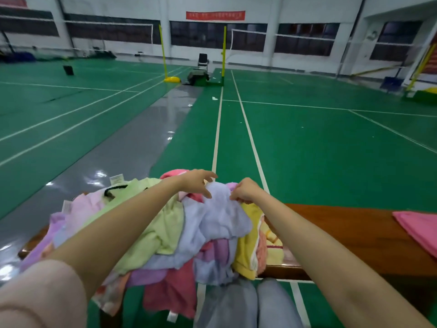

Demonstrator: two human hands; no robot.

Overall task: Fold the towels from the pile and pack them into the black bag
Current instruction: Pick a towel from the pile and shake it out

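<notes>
Your right hand (246, 191) pinches the far edge of the pale lavender-blue towel (222, 216) at the top of the pile (165, 237), fingers curled down into the cloth, which looks like the hold you need to lift one piece free of the rest. Your left hand (197, 183) reaches over the same towel's far left part with fingers spread and slack, tips just touching or hovering at the fabric; it grips nothing yet, and I judge it is about to take the matching corner so the towel comes up flat between both hands.

That towel lies draped across the crown of the heap, over a light green towel (163, 223) to its left and a yellow one (248, 247) to its right, so it is the sensible one to pick first. Pink, purple and peach pieces hang off the near edge of the wooden bench (343, 235) that carries the pile.

At the far left of the heap a black loop (115, 189) pokes out from under the green cloth; it may be the handle of the black bag, though the bag itself is hidden. On the far right of the bench a pink towel (421, 230) lies flat, well apart from the pile. Beyond is green court flooring (307, 150).
</notes>
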